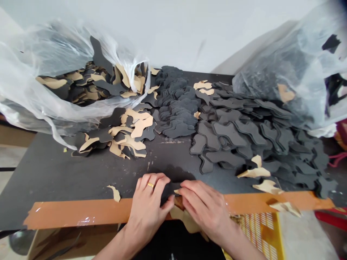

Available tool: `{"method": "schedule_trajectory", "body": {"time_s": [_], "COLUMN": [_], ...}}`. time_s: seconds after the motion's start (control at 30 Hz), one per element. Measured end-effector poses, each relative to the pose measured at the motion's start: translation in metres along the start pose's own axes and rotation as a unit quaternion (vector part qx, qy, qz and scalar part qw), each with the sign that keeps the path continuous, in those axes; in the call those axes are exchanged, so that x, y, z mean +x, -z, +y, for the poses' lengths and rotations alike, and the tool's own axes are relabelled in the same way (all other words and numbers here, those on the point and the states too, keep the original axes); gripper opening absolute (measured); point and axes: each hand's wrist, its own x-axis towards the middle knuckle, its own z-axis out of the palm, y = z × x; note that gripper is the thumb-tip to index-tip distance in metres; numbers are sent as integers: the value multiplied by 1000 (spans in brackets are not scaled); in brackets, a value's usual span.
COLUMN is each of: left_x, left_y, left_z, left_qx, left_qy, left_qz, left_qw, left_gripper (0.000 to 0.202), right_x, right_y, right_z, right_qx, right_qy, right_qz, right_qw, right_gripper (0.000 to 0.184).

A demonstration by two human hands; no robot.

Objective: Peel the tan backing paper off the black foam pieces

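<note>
My left hand point(148, 202), a gold ring on one finger, and my right hand point(206, 206) meet at the near edge of the black table point(67, 169). Between them they pinch a black foam cut-out piece point(169, 189) with tan paper backing. The left fingers curl over the piece's left side. The right fingertips grip a tan corner of the backing at its right side. A tan backing sheet hangs below my right hand at the table edge.
An open clear plastic bag point(40, 72) of black-and-tan pieces lies at the back left, spilling a pile point(127, 133). Black peeled pieces point(244, 133) spread across the right. A second plastic bag point(292, 61) sits far right. Orange tape point(81, 213) lines the near edge; a yellow crate point(260, 231) stands below.
</note>
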Motion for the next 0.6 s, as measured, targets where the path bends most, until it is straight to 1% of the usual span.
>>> {"method": "schedule_trajectory", "body": {"time_s": [0.13,0.37,0.5,0.6], "left_x": [0,1,0,-1], "left_y": [0,0,2,3], "left_z": [-1,-2,-2,-3], "left_qx": [-3,-5,-5,2], "left_qy": [1,7,0,-18], "left_qz": [-5,-12,-8,-5], "left_qw": [1000,1000,1000,1000], "left_gripper": [25,21,17,15], "right_x": [0,-1,-4,-4], "right_y": [2,2,0,0], "right_z": [-2,-1,1,1], "right_qx": [-7,-6,-8,-15], "right_qy": [8,-3,-2,-1], "right_qz": [-4,-42,-51,-56], "right_qw": [1000,999,999,998], "right_gripper": [14,16,16,16]}}
